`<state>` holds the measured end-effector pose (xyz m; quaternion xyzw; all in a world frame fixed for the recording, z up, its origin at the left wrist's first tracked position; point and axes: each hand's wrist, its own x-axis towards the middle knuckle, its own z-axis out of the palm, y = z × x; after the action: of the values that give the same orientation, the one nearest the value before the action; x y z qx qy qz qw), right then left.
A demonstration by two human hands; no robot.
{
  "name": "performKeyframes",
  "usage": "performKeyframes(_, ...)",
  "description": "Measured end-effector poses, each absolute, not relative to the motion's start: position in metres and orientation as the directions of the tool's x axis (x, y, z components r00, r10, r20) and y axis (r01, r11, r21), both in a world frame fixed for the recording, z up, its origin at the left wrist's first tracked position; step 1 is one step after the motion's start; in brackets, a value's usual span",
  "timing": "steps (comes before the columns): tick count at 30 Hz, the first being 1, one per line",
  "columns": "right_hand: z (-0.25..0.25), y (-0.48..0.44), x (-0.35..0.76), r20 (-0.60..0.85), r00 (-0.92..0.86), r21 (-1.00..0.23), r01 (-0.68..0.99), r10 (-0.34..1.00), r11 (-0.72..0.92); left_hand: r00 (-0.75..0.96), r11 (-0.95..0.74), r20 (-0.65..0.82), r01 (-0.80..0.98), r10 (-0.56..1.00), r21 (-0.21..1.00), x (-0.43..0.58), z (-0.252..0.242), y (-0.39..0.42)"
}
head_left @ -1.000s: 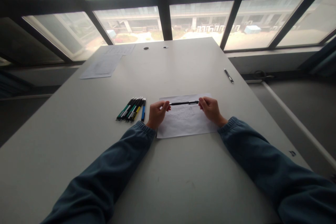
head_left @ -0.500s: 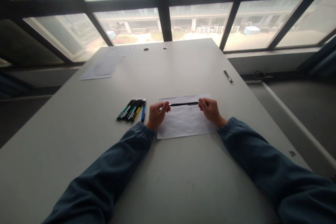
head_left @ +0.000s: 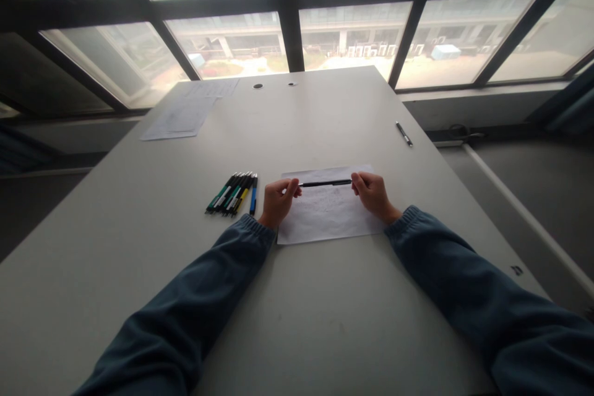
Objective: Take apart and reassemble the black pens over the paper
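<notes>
A black pen is held level between my two hands, above a sheet of white paper. My left hand pinches its silvery tip end, over the paper's left edge. At the other end, the thumb and fingers of my right hand close on the pen near the paper's right edge. Left of my left hand lies a group of several pens with green, black and yellow barrels, side by side. A blue pen is at the right side of that group.
Another pen lies near the right edge of the white table. Printed sheets rest at the far left. Two round holes are near the far edge, before the windows. A small dark mark is at the right.
</notes>
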<state>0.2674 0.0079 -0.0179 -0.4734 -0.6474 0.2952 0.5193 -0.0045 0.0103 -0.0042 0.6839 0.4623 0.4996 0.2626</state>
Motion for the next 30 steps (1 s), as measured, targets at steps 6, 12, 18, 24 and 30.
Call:
performKeyframes(6, -0.0165, 0.0070, 0.2670, 0.390, -0.015, -0.876, 0.303, 0.921, 0.376, 0.072, -0.437, 0.444, 0.378, 0.893, 0.816, -0.0052, -0.0055, 0.0104)
performKeyframes(12, -0.0152, 0.0072, 0.2664, 0.399, -0.018, -0.871, 0.306, 0.917, 0.385, 0.073, -0.427, 0.434, 0.386, 0.898, 0.818, -0.0049, -0.0054, 0.0103)
performKeyframes(18, -0.0148, 0.0066, 0.2663, 0.392, -0.017, -0.871, 0.314, 0.920, 0.377, 0.073, -0.437, 0.445, 0.381, 0.893, 0.815, -0.0041, -0.0044, 0.0098)
performKeyframes(24, -0.0157, 0.0066, 0.2669, 0.396, -0.026, -0.868, 0.316, 0.918, 0.384, 0.075, -0.452, 0.459, 0.374, 0.885, 0.810, -0.0042, -0.0042, 0.0091)
performKeyframes(30, -0.0152, 0.0063, 0.2667, 0.391, -0.021, -0.871, 0.314, 0.920, 0.378, 0.084, -0.452, 0.454, 0.365, 0.887, 0.814, -0.0047, -0.0056, 0.0098)
